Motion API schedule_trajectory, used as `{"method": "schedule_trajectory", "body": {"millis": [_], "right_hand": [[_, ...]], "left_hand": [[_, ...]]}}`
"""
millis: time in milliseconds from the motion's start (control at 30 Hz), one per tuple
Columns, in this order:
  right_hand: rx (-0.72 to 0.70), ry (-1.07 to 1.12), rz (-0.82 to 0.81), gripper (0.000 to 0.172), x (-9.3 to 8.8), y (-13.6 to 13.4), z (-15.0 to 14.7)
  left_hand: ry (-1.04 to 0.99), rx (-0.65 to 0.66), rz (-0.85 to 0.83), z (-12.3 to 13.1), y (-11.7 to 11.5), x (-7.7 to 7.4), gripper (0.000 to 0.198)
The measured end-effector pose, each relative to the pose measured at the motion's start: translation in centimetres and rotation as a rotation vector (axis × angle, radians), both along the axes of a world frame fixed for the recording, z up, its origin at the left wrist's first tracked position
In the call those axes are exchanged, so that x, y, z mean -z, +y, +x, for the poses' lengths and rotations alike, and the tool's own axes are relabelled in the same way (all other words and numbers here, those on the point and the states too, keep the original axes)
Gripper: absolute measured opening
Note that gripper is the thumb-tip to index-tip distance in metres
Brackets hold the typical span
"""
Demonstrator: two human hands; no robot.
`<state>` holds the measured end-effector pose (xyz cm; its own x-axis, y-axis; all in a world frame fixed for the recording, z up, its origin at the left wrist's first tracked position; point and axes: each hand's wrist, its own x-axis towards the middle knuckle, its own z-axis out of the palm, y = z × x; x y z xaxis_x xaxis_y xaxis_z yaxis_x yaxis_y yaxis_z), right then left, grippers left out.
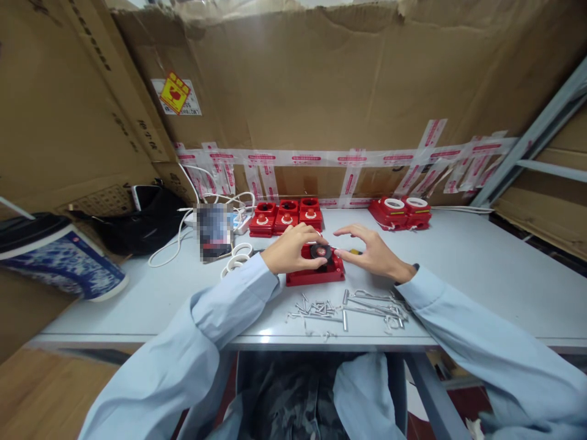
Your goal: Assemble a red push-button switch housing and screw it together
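Left hand (291, 249) curled on the red box (315, 272), fingertips at its black disc (320, 251); right hand (372, 252) open, apparently empty, just beside. A nudge could scatter screws (321, 307) below the wrists.

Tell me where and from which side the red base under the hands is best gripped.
Probably by its two short ends, coming from above. The red base lies flat on the table with a black round part on top, so the top face is taken. The left hand already rests on the left end; the right hand hovers at the right, its fingers spread.
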<state>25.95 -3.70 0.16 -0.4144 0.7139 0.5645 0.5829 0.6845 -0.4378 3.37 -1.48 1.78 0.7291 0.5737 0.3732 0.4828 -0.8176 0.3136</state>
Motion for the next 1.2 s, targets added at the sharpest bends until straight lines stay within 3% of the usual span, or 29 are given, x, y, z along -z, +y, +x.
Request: {"method": "schedule_trajectory", "body": {"millis": [433, 1200], "right_hand": [[-0.157, -0.013, -0.131, 0.062, 0.50, -0.43, -0.69], [-0.132, -0.032, -0.087, 0.055, 0.81, -0.45, -0.85]], "left_hand": [[-0.018, 0.026, -0.091, -0.33, -0.13, 0.02, 0.043], [0.001, 0.026, -0.073, -0.39, 0.01, 0.34, 0.045]]}}
